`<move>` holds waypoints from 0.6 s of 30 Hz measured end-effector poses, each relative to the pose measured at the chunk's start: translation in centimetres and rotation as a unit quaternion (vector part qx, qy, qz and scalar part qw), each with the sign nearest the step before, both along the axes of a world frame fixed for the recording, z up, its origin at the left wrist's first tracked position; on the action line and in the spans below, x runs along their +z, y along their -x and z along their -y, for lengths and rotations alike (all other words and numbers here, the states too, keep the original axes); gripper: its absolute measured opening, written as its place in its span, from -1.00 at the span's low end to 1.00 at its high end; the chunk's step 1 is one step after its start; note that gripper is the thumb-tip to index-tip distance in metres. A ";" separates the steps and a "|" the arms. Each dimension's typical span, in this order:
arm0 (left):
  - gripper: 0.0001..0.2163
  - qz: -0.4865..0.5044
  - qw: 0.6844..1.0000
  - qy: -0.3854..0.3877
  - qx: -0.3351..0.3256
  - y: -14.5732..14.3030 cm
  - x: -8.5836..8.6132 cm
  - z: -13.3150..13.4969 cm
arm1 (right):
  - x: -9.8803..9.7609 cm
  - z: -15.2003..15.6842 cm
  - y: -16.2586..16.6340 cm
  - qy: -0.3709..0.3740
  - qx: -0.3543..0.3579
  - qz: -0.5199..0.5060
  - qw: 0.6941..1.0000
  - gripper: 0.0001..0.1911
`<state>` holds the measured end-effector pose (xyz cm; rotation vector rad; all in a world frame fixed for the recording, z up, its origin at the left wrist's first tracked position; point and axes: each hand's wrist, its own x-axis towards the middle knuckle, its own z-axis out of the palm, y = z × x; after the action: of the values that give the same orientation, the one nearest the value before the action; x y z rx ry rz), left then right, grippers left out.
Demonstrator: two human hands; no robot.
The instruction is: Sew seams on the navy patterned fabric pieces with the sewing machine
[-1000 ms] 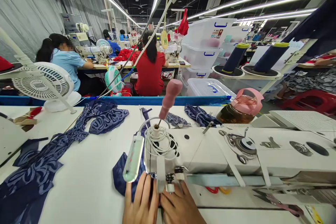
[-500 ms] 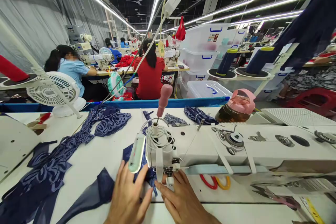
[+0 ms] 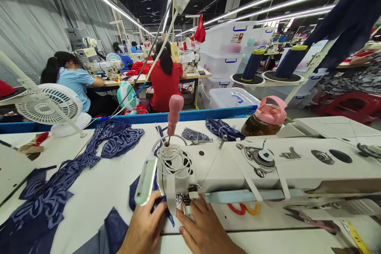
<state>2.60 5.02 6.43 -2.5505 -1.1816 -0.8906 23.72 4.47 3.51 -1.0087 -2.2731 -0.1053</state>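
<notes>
A sewing machine with a white head stands in front of me. A navy fabric piece lies under its needle area, and more of it shows behind the lamp. Left of the needle, my left hand is closed, its thumb and forefinger drawn together on the fabric; some fingertips are hidden. My right hand lies open just right of the presser foot, fingers stretched forward and partly behind the machine head. A lit lamp strip hangs over my left fingers. A pink-handled screwdriver stands upright on the machine head.
Patterned navy fabric trails along the left tabletop, near a plain navy piece. Scissors lie at right. A pink-lidded jug and navy thread cones stand behind the machine. Co-workers sit beyond the blue trough.
My left hand has gone from spread fingers to a closed grip on the navy fabric. My right hand stays beside the needle. The whole view has shifted slightly.
</notes>
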 end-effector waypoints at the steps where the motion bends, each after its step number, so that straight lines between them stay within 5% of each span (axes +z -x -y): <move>1: -0.73 0.002 0.999 -0.042 -0.007 0.0 0.2 -0.2 | -0.2 -0.1 0.1 -0.017 -0.004 0.000 1.000 -0.75; 4: -0.70 -0.012 0.993 -0.118 -0.025 0.1 -0.1 -0.9 | -0.8 -0.4 0.5 -0.090 -0.008 -0.004 0.996 -0.85; 6: -0.69 -0.010 0.996 -0.090 -0.023 0.3 -0.8 -1.0 | -0.8 -0.5 0.7 -0.118 -0.005 -0.003 0.993 -0.86; 9: -0.67 0.025 0.999 -0.031 -0.035 0.5 -1.6 -0.9 | -0.7 -0.5 1.0 -0.132 -0.007 -0.005 0.991 -0.84; 15: -0.64 -0.027 0.992 -0.121 -0.012 -0.1 -0.7 -0.2 | -2.1 0.2 1.4 -0.148 -0.024 -0.021 0.988 -0.84; 18: -0.70 -0.027 0.995 -0.097 -0.018 0.1 -1.1 -0.5 | -2.3 0.4 1.4 -0.136 -0.023 -0.010 0.990 -0.88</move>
<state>2.49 5.49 5.32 -2.4310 -0.9840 -0.8904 22.33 4.07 1.19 -0.9126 -2.1460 -0.4107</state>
